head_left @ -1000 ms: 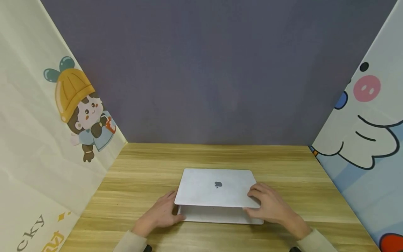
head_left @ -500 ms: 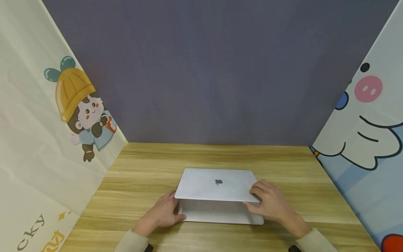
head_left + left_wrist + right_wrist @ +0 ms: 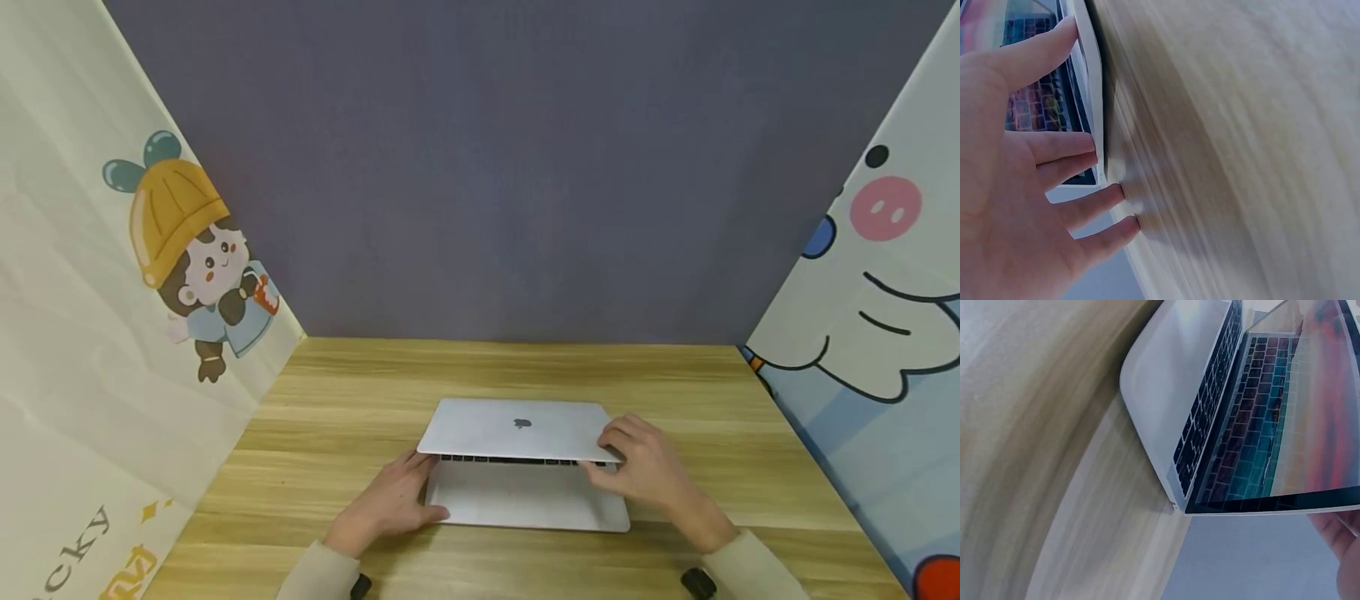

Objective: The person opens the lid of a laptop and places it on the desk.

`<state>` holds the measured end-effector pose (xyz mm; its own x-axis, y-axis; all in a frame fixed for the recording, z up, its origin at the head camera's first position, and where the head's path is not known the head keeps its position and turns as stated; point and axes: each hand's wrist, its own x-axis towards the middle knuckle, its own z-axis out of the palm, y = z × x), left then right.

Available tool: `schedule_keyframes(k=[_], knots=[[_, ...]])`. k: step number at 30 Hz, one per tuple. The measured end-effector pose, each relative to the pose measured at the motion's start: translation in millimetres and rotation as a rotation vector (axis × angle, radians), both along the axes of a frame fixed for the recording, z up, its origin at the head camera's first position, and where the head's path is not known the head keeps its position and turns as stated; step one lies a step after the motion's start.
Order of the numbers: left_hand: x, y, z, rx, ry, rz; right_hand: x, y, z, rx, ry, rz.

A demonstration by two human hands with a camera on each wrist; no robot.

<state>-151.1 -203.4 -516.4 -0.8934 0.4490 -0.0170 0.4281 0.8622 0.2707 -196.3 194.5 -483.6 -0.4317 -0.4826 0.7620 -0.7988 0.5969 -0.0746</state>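
Observation:
A silver laptop lies on the wooden table, its lid (image 3: 487, 429) with a dark apple logo tilted partway up over the base (image 3: 525, 496). My right hand (image 3: 648, 462) pinches the lid's right edge near its front corner, thumb below and fingers above. My left hand (image 3: 393, 498) rests against the base's left side, thumb at the front corner; in the left wrist view its fingers are fairly straight and touch the edge. The right wrist view shows the black keyboard (image 3: 1210, 400) and a lit, colourful screen (image 3: 1329, 425) reflecting the keys.
The wooden table (image 3: 300, 442) extends around the laptop. A dark grey panel (image 3: 517, 167) stands along its back edge. Cartoon-printed sheets flank it, one on the left (image 3: 60, 292) and one on the right (image 3: 907, 333).
The lid's front edge has risen with my right hand, and a strip of keyboard now shows beneath it in the head view. My left hand has stayed at the base's left side.

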Motion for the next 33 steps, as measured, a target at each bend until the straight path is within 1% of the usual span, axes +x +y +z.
schedule_keyframes(k=[5, 11, 14, 24, 27, 33], knots=[[-0.2, 0.4, -0.2, -0.014, -0.001, -0.004, -1.6, -2, 4.5, -0.022, -0.008, -0.022], [1.0, 1.5, -1.9, -0.018, -0.048, 0.016, -3.0, -5, 10.6, -0.053, 0.007, -0.039], [1.5, 2.5, -1.9, -0.012, -0.057, 0.019, -3.0, -6, 13.2, -0.069, 0.024, -0.048], [1.4, 1.9, -0.4, -0.008, -0.028, 0.012, -1.3, -12, 20.9, -0.077, 0.105, -0.099], [1.4, 1.0, 0.3, -0.007, -0.026, 0.007, -0.3, -14, 22.5, -0.074, 0.106, -0.117], [0.8, 1.5, 2.5, 0.0, -0.022, 0.006, 2.0, -18, 25.9, -0.096, 0.065, -0.147]])
